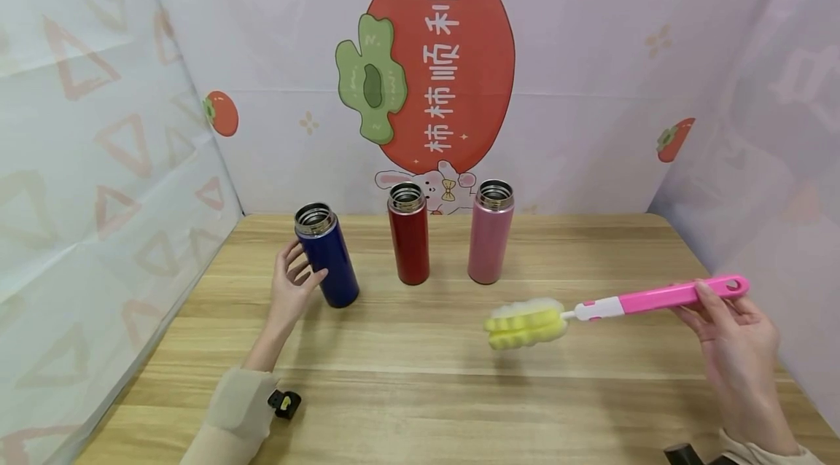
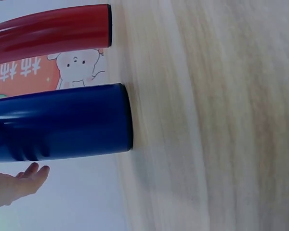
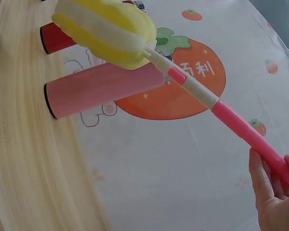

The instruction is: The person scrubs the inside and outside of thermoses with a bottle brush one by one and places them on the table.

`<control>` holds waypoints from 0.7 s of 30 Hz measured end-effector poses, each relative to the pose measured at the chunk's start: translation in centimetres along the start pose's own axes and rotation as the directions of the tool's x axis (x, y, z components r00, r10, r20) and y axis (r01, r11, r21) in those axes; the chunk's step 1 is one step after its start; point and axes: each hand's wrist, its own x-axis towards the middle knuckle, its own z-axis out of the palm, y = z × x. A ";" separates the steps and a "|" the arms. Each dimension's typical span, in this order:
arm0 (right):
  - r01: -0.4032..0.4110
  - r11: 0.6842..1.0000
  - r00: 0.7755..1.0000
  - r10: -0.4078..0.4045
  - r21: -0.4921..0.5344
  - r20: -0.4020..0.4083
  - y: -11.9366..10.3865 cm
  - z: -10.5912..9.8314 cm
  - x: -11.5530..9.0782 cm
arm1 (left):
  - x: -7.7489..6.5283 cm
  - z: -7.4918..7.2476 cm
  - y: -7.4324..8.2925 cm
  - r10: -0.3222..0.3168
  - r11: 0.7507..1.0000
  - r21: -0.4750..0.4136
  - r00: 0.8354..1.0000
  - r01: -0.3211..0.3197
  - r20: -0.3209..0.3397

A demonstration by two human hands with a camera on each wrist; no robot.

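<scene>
A dark blue bottle (image 1: 333, 261), lidless with a steel neck, stands at the left of the table. My left hand (image 1: 293, 284) is at its left side, thumb in front and fingers apart; in the left wrist view a narrow gap shows between the fingertips (image 2: 38, 179) and the blue bottle (image 2: 62, 122). My right hand (image 1: 738, 337) grips the pink handle of a bottle brush (image 1: 656, 297) near its looped end. The brush's yellow and white sponge head (image 1: 525, 323) points left, held above the table. In the right wrist view the sponge head (image 3: 106, 31) overlaps the pink bottle (image 3: 101, 89).
A red bottle (image 1: 410, 243) and a pink bottle (image 1: 488, 239) stand upright and lidless toward the back of the wooden table (image 1: 394, 392). Behind them hangs a printed backdrop (image 1: 577, 144); pale cloth walls (image 1: 98, 195) border both sides.
</scene>
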 end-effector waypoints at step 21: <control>-0.004 0.999 1.000 0.004 0.042 0.002 -0.1 0.5 0.8 | -4.0 1.5 3.4 0.284 0.955 -0.089 0.959 -0.284 -0.014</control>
